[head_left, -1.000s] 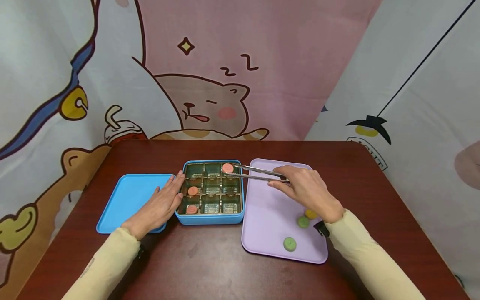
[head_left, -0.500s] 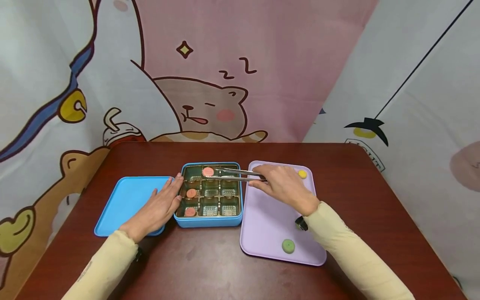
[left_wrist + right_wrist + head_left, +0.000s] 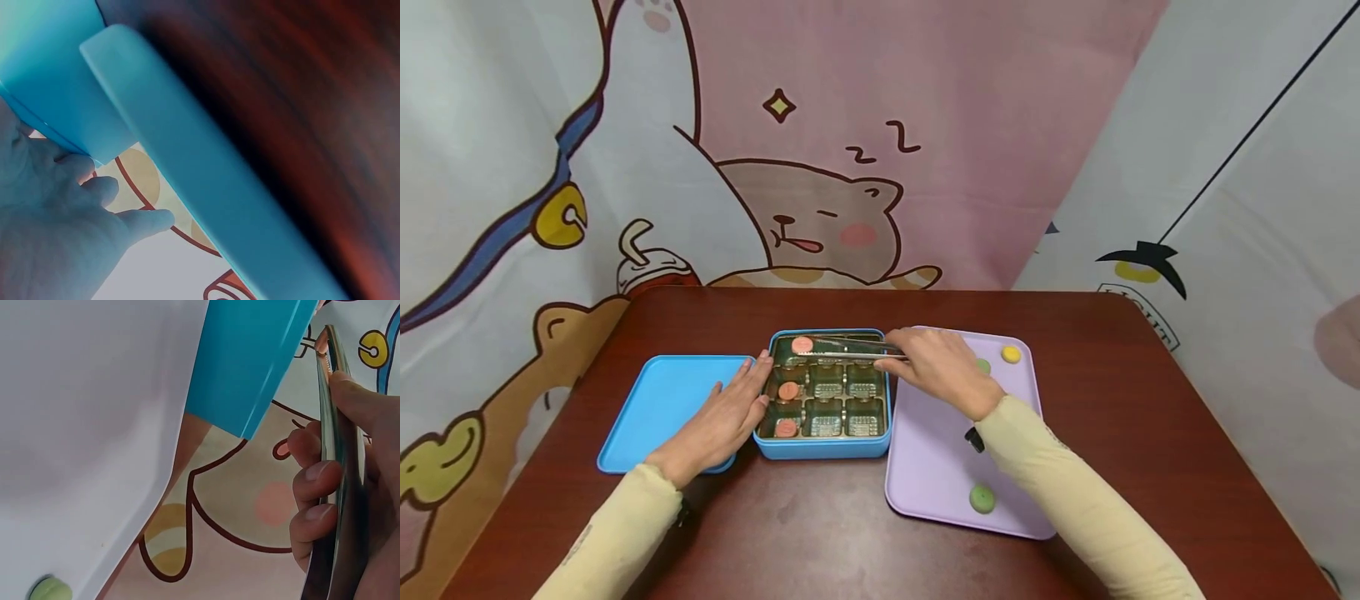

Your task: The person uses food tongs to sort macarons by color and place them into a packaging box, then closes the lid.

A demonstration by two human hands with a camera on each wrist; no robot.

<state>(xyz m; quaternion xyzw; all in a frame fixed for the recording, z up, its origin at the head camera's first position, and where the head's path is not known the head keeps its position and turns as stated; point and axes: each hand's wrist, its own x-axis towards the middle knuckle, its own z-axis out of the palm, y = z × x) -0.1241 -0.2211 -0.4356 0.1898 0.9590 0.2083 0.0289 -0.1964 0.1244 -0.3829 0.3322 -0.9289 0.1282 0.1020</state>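
Observation:
My right hand (image 3: 940, 367) grips metal tongs (image 3: 850, 350) that reach left across the back of a blue box (image 3: 822, 450). Between the tong tips is a pink disc (image 3: 802, 344), at the back-left compartment; whether it touches the bottom I cannot tell. In the right wrist view, fingers and thumb wrap the tongs (image 3: 340, 431). Two more pink discs sit in the left column, one in the middle compartment (image 3: 788, 391) and one in the front (image 3: 786, 427). My left hand (image 3: 718, 425) rests with extended fingers against the box's left side.
A blue lid (image 3: 662, 408) lies left of the box, partly under my left forearm. On the right, a lilac tray (image 3: 925, 475) carries a front green disc (image 3: 982, 499), a back green disc (image 3: 983, 365) and a yellow disc (image 3: 1011, 354). My right forearm covers part of it.
My right hand and the tongs have moved left, carrying the pink disc from the back-right compartment to the back-left one. My left hand stays at the box's side.

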